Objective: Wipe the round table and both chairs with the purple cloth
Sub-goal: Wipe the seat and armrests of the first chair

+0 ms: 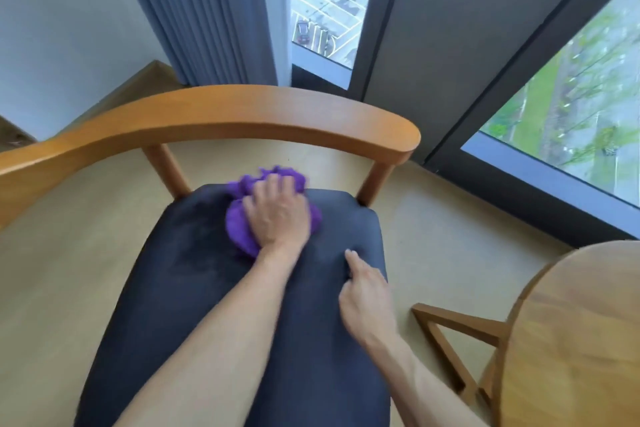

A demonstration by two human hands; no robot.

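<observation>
With our left hand (277,215) pressing flat, fingers straight, on the bunched purple cloth (242,232) at the back of the chair (194,281) seat, and our right hand (363,295) loosely curled, empty, steadying the edge, we should sweep forward evenly, minding the curved backrest (221,114) and round desk (581,329) nearby.
</observation>
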